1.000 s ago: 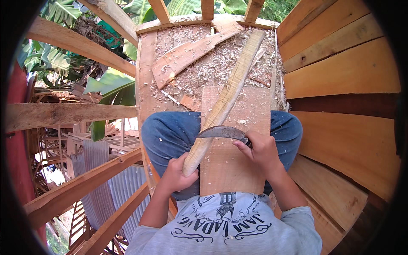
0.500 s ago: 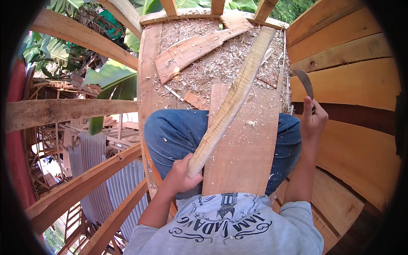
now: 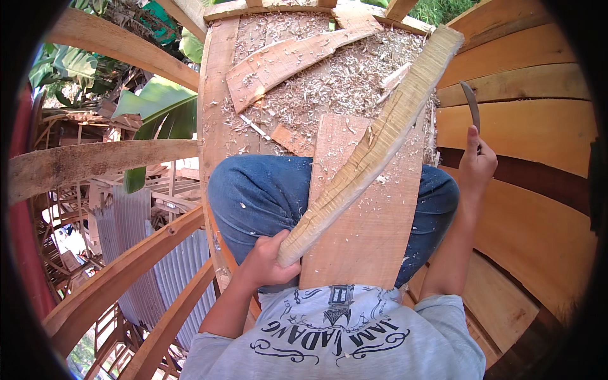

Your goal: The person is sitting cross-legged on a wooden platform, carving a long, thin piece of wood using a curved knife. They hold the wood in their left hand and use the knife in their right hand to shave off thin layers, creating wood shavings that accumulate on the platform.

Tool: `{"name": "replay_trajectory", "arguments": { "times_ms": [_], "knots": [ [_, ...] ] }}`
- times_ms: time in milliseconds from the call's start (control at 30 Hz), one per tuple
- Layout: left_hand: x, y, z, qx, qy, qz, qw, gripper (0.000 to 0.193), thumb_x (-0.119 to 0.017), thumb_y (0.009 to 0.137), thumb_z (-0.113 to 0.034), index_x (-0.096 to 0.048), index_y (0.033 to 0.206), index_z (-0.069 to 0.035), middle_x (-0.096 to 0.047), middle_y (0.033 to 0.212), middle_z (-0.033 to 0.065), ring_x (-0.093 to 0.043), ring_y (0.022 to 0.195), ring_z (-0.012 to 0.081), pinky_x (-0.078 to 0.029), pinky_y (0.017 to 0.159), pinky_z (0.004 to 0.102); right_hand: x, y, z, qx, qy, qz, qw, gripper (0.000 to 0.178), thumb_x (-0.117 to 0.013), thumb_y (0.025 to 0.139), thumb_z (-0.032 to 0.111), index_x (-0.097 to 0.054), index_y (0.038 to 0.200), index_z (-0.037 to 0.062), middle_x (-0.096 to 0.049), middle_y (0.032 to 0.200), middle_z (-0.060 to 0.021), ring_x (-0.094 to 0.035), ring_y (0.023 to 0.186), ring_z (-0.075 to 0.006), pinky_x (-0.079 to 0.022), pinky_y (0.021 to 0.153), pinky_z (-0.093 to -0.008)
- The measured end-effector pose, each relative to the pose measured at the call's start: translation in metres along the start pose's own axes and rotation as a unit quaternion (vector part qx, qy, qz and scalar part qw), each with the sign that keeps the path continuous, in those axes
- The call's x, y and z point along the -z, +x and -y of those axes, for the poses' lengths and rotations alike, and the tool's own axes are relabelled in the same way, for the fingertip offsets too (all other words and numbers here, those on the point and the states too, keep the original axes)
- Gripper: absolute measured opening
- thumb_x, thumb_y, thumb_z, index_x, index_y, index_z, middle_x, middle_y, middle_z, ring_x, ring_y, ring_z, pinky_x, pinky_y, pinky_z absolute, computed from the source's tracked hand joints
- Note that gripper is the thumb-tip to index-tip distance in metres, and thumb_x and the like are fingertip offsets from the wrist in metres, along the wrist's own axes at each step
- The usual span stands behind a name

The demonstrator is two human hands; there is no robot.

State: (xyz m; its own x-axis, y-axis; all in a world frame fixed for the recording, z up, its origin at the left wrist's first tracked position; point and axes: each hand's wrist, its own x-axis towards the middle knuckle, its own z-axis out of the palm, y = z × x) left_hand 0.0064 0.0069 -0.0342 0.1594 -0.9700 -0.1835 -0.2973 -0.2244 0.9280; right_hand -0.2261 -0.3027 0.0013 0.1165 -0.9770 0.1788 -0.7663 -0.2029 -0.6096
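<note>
A long, rough-faced strip of pale wood [image 3: 373,147] slants from my lap up to the far right. My left hand [image 3: 271,259] is wrapped round its near end. Beneath it, a flat reddish board [image 3: 361,240] lies across my lap between my knees. Out to the right, my right hand [image 3: 476,161] grips a knife [image 3: 471,104] with a dark curved blade pointing up and away. The handle is mostly covered by my fingers. The blade is apart from the wood.
Wood shavings [image 3: 304,82] litter the plank floor ahead. A shaped plank [image 3: 278,66] and a small offcut [image 3: 291,139] lie among them. Slatted wooden rails [image 3: 101,161] border the left side, with corrugated sheets [image 3: 183,285] below. A plank wall [image 3: 525,139] stands close on the right.
The wood strip's far end has swung right and come up nearer to view. My right hand with the knife has moved slightly right, its blade now more upright.
</note>
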Motion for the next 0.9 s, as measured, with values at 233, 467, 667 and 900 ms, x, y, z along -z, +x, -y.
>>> {"name": "replay_trajectory", "arguments": {
  "times_ms": [233, 467, 667, 900],
  "knots": [
    [-0.005, 0.01, -0.007, -0.001, -0.013, -0.044, 0.999, 0.047, -0.062, 0.062, -0.005, -0.056, 0.108, 0.007, -0.06, 0.07, 0.0123, -0.063, 0.059, 0.0196, -0.048, 0.056, 0.0279, -0.012, -0.099, 0.065, 0.233, 0.006, 0.245, 0.941, 0.052, -0.073, 0.071, 0.049, -0.048, 0.055, 0.0067, -0.045, 0.048, -0.0086, -0.046, 0.04, -0.0248, -0.037, 0.04, -0.0327],
    [-0.009, 0.009, 0.0, 0.013, 0.014, -0.043, 0.999, 0.044, -0.067, 0.063, -0.01, -0.051, 0.101, 0.007, -0.057, 0.066, 0.0188, -0.063, 0.059, 0.0337, -0.049, 0.054, 0.0358, -0.045, -0.066, 0.05, 0.355, -0.056, 0.129, 0.924, 0.063, -0.072, 0.062, 0.06, -0.036, 0.051, 0.0094, -0.035, 0.045, -0.0061, -0.043, 0.039, -0.0218, -0.032, 0.038, -0.0326],
    [-0.01, 0.012, -0.003, 0.022, -0.015, -0.054, 0.998, 0.042, -0.067, 0.063, -0.01, -0.051, 0.098, 0.006, -0.055, 0.064, 0.0194, -0.062, 0.059, 0.0352, -0.048, 0.052, 0.0369, -0.051, -0.063, 0.051, 0.344, -0.03, 0.122, 0.931, 0.064, -0.072, 0.063, 0.061, -0.038, 0.051, 0.0074, -0.035, 0.045, -0.0062, -0.04, 0.04, -0.0257, -0.03, 0.039, -0.0338],
    [-0.011, -0.001, 0.007, 0.011, -0.01, -0.043, 0.999, 0.038, -0.067, 0.062, -0.01, -0.053, 0.095, 0.005, -0.055, 0.064, 0.0186, -0.062, 0.059, 0.0345, -0.047, 0.052, 0.0355, 0.01, 0.036, -0.018, -0.044, 0.02, -0.086, 0.995, 0.064, -0.049, 0.093, 0.05, -0.028, 0.058, 0.0016, -0.027, 0.053, 0.0036, -0.024, 0.053, -0.0095, -0.021, 0.045, -0.0314]
  ]
}}
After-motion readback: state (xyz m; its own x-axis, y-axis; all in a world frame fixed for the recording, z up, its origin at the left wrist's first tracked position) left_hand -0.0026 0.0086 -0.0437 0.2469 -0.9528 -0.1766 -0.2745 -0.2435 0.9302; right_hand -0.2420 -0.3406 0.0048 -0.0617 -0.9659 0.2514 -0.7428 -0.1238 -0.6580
